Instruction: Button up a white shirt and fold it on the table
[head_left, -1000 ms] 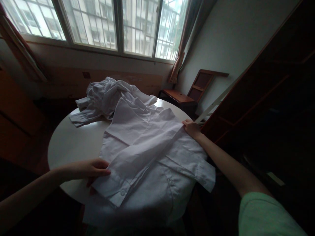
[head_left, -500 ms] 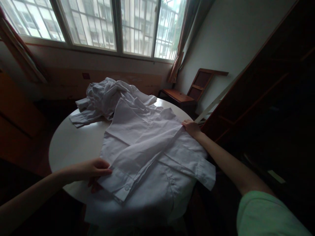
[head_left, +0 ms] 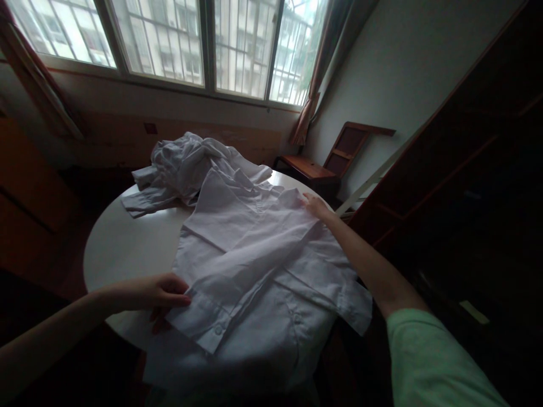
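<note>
A white button-up shirt (head_left: 250,254) lies spread over the near part of the table, one sleeve folded diagonally across its body. The cuff of that sleeve, with its button, points toward me at the lower left. My left hand (head_left: 167,294) pinches the cuff's left edge between thumb and fingers. Up by the collar, my right hand (head_left: 314,206) rests at the shirt's shoulder, its fingers stretched out and touching the cloth. The other sleeve hangs past the table's right side, and the hem drapes over the near edge.
A crumpled pile of white shirts (head_left: 190,164) lies at the back of the round white table (head_left: 127,249). Beyond it are a wooden chair (head_left: 309,167) and a barred window (head_left: 169,45). Dark wooden furniture (head_left: 424,169) leans in from the right.
My right hand has moved up and left along the shoulder, closer to the collar, and its fingers have loosened. The left hand stays at the cuff.
</note>
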The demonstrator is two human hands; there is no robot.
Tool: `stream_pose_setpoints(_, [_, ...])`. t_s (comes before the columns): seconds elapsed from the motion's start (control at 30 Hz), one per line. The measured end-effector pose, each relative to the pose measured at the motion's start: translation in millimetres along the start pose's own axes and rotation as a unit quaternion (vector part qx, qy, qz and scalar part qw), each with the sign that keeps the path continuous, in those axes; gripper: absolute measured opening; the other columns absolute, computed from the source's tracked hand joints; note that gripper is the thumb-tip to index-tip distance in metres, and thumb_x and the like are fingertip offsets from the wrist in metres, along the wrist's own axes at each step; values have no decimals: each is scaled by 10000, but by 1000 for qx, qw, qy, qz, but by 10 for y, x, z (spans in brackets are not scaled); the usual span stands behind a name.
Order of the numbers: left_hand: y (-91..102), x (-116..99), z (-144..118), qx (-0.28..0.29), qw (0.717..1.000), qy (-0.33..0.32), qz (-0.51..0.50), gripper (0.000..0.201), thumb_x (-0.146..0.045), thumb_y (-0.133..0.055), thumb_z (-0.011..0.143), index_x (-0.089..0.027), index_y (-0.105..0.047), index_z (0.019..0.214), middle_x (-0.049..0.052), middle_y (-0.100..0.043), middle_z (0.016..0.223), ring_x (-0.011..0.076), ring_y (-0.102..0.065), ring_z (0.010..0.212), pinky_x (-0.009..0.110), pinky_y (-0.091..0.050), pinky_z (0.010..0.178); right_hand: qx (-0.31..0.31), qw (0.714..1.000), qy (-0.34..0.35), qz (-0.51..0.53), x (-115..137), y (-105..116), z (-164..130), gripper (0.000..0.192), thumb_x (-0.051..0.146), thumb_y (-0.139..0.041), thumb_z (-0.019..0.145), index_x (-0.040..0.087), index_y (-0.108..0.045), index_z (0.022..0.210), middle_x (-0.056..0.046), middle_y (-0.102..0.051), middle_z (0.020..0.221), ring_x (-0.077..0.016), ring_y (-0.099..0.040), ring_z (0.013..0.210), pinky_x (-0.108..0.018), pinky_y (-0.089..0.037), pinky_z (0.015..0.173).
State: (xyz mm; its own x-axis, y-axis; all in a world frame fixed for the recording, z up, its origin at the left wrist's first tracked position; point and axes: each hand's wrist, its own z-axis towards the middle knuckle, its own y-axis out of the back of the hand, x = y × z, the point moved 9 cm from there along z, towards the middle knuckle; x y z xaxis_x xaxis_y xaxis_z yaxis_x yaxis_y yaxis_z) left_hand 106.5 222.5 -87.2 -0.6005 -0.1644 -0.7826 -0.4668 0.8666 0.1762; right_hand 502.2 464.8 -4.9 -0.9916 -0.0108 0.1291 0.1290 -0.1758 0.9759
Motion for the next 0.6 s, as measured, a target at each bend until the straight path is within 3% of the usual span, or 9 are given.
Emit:
stream_pose_setpoints(0.1, [-17, -15, -11, 5, 1000, -10, 5, 431, -573, -526, 741, -150, -509, 663, -37, -481, 436, 58, -399, 340, 170, -286, 372, 24, 999, 28, 22, 241, -280, 189, 479, 304, -323, 914, 86, -357, 1340, -135, -367, 1381, -187, -348, 1263, -270, -255, 1032])
stream_pose_setpoints(0.23, [-48, -34, -26, 15, 1000, -9, -5, 443, -592, -506, 743, -152, -497, 687, -41, -489, 441, 63, -409, 338, 174, -284, 364, 39, 999, -4, 10, 185, -503, 313, 502, 345, -274, 925, 94, -320, 1358, -130, -303, 1418, -202, -265, 1308, -314, -194, 1063])
stream_pose_setpoints(0.33, [-63, -50, -32, 19, 1000, -5, -8, 456, -608, -513, 727, -156, -482, 682, -44, -481, 437, 67, -404, 336, 181, -290, 361, 44, 999, -18, 6, 94, -502, 389, 501, 338, -267, 923, 88, -317, 1354, -151, -346, 1389, -200, -320, 1278, -309, -248, 1033])
stream_pose_setpoints(0.47, [-71, -91, -34, 16, 1000, -8, -11, 450, -604, -516, 726, -159, -471, 674, -48, -464, 456, 63, -395, 346, 180, -305, 362, 53, 998, -20, -9, 105, -383, 534, 474, 184, -308, 881, 96, -330, 1347, -152, -423, 1333, -184, -425, 1195, -266, -332, 961])
stream_pose_setpoints(0.6, [-101, -128, -84, 33, 999, -17, -27, 425, -573, -541, 716, -160, -457, 662, -45, -447, 495, 67, -409, 369, 181, -330, 354, 100, 994, -11, -32, 193, -295, 694, 394, 126, -388, 812, 139, -543, 1174, -107, -587, 1142, -185, -555, 997, -239, -421, 816])
